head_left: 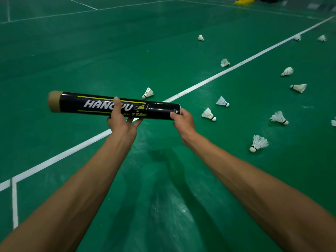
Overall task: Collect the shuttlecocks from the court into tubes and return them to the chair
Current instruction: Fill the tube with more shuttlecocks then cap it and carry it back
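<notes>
You hold the tube (101, 104) level: your left hand (123, 124) wraps its middle, thumb over the top, and your right hand (182, 122) pinches its right end. Shuttlecocks (209, 115) lie scattered on the floor right of the tube. Tilt an open end down and anything inside may slide out

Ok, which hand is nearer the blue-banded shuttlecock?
Right. The right hand, at the end of the tube, sits just left of the shuttlecock; the left hand grips its middle, farther left.

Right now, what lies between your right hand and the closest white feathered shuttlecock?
Nothing: in the head view only bare green court floor separates the right hand, gripping the end of the black cardboard tube, from that white feathered shuttlecock.
</notes>
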Demonstrator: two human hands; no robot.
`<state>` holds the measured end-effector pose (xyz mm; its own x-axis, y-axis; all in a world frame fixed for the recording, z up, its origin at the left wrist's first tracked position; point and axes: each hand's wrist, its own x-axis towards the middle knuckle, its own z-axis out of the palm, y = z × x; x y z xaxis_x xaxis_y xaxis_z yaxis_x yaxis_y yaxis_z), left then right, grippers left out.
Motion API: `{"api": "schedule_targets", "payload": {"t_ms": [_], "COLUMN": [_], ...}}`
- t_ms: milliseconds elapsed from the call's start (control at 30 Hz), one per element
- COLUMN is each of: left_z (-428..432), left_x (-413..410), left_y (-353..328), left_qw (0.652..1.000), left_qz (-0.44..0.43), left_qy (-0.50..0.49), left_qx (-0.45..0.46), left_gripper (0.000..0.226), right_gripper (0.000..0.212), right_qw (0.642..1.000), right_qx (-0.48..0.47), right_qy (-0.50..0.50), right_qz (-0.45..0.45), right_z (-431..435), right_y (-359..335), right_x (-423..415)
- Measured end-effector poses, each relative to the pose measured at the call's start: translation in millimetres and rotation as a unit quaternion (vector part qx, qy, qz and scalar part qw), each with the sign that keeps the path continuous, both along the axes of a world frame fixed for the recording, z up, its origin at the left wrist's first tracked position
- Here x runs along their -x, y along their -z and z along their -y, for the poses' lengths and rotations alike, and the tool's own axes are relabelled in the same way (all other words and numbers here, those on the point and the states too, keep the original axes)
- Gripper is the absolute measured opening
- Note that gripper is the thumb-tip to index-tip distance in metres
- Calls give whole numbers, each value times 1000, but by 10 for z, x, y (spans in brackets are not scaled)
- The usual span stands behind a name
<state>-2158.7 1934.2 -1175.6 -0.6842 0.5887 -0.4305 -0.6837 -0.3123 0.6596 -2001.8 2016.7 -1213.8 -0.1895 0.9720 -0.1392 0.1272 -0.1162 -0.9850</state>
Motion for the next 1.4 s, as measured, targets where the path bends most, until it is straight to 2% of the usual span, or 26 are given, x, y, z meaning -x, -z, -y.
{"api": "schedule_targets", "payload": {"t_ms": [100, 167, 267, 367, 467, 567, 633, 733, 867, 967, 1133, 1233, 1400], "left_z": [-88, -122, -147, -146, -139, -128, -153, -269, -438, -549, -706, -773, -884], "left_x": [-105, -155, -157, -115, -99, -144, -208, -331, -541, -690, -912, -1025, -1184], "left_y": [25, 53, 97, 108, 178, 337, 409, 456, 537, 634, 813, 924, 1068], "left_qw": [1000, 1000, 1000, 1000, 999, 985, 965, 910, 768, 664, 541, 509, 506], "left_qz": [9, 21, 22, 4, -44, -145, -217, -344, -548, -659, -768, -792, -794], "left_qy": [-3, -4, 1, 8, 12, 60, 119, 201, 291, 310, 281, 273, 282], "left_qx": [-4, -5, -8, 1, 27, 66, 89, 115, 155, 173, 197, 198, 185], "left_gripper": [71, 70, 69, 66, 53, 67, 68, 69, 70, 71, 74, 78, 80], "right_gripper": [19, 34, 36, 44, 64, 65, 64, 59, 57, 52, 56, 59, 63], "right_qw": [997, 996, 994, 995, 999, 992, 986, 979, 977, 965, 916, 880, 841], "right_qx": [12, -34, -79, -47, 11, 6, -9, -22, -34, -49, -26, 14, 81], "right_qy": [42, 48, 43, 37, 46, 44, 41, 41, 45, 37, 15, 28, 66], "right_qz": [-67, -69, -65, -77, 4, 120, 163, 200, 207, 256, 400, 473, 531], "right_z": [-38, -9, -16, -94, -218, -329, -424, -588, -785, -921, -1110, -1204, -1363], "right_y": [-18, -32, 46, 111, 199, 330, 398, 443, 487, 518, 685, 809, 958], "right_x": [-71, -104, -126, -142, -236, -461, -629, -846, -1032, -1193, -1668, -2025, -2489]}}
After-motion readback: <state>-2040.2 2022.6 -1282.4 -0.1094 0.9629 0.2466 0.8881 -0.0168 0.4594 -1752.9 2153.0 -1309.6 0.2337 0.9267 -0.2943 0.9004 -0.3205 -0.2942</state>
